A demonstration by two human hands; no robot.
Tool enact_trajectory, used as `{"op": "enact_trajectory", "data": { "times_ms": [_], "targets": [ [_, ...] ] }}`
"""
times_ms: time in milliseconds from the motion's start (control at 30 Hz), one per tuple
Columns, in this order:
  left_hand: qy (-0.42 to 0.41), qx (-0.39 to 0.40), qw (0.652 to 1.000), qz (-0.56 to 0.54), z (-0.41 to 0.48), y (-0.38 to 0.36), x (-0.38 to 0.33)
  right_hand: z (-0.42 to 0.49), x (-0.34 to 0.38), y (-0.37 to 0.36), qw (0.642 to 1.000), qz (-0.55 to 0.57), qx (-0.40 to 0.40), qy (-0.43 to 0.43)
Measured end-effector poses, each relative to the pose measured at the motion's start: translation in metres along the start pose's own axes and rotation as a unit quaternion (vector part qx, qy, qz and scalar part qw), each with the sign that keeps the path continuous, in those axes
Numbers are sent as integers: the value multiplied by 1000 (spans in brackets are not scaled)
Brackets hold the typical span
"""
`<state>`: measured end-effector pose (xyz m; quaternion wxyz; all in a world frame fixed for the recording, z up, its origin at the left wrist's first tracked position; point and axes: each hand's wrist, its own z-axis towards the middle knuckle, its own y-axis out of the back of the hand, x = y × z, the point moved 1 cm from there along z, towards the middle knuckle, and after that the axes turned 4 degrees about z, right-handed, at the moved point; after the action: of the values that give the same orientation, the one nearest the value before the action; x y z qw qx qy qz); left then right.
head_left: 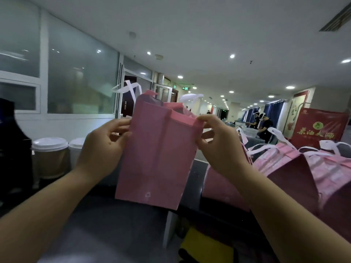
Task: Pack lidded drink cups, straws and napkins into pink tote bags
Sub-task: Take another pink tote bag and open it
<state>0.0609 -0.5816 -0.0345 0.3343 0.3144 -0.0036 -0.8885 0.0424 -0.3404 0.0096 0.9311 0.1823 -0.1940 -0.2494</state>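
Observation:
A flat pink tote bag (157,154) with white handles hangs upright in front of me, above the dark counter (106,221). My left hand (102,147) pinches its left edge near the top. My right hand (220,143) pinches the top right edge at the bag's mouth. Two lidded drink cups stand at the left: a brown one (50,156) and a white one (76,149), partly hidden behind my left hand. No straws or napkins are in view.
Several more pink tote bags (303,168) with white handles lie piled at the right. A red box with yellow lettering (319,128) stands behind them. A dark machine (13,149) fills the left edge. People (265,126) stand far back. A yellow object (205,247) sits below the counter.

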Motion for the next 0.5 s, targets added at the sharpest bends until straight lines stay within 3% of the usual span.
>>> {"op": "enact_trajectory", "data": {
  "times_ms": [300,500],
  "targets": [
    [76,3,996,-37,-143,78,-44,-106,77,20,995,82,40,41],
    [127,55,990,31,-215,84,-46,-173,87,16,993,68,92,9]
  ]
}}
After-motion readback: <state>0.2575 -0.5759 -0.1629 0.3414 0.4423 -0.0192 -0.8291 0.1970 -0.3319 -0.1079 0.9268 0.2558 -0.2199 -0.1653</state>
